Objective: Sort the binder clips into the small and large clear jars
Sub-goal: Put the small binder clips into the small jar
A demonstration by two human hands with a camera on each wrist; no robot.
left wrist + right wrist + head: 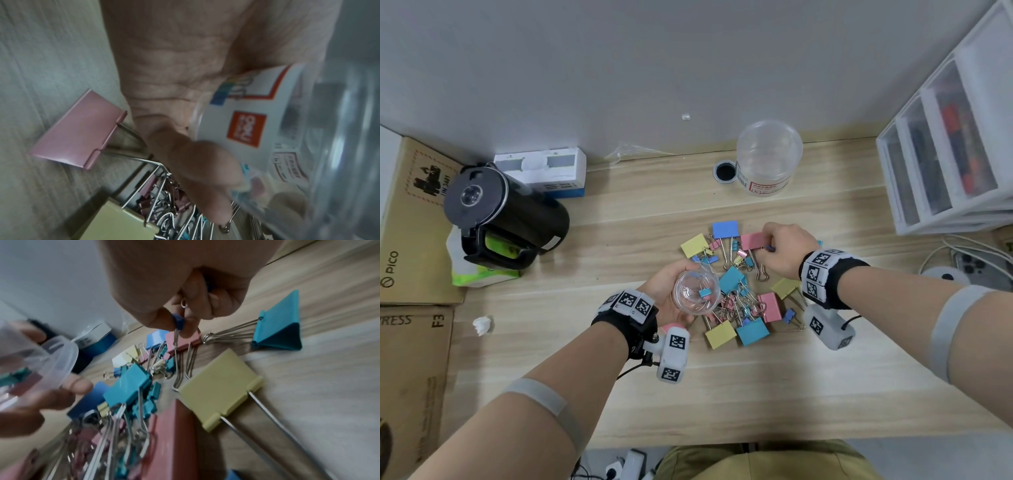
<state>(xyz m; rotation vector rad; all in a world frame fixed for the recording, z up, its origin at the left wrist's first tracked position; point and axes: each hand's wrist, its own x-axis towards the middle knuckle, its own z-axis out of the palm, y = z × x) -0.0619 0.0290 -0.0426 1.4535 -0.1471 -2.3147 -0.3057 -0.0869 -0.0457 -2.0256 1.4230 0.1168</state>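
Observation:
My left hand (671, 291) grips the small clear jar (697, 293), tilted with its mouth toward me; a small blue clip (704, 292) lies inside. In the left wrist view the jar's label (246, 126) shows beside my palm. My right hand (787, 250) pinches a small dark blue binder clip (178, 322) just above a pink clip (753, 241) at the pile's far right. The pile of pink, yellow and blue binder clips (739, 284), small and large mixed, covers the wooden table (619, 240) between my hands. The large clear jar (768, 157) stands upright, apparently empty, at the back.
A black kettle (500, 212) lies at the left beside cardboard boxes (410, 222). A white drawer unit (948, 144) stands at the right, cables and a phone (969, 263) in front of it. A cable hole (725, 172) sits next to the large jar. A crumpled tissue (482, 324) lies left.

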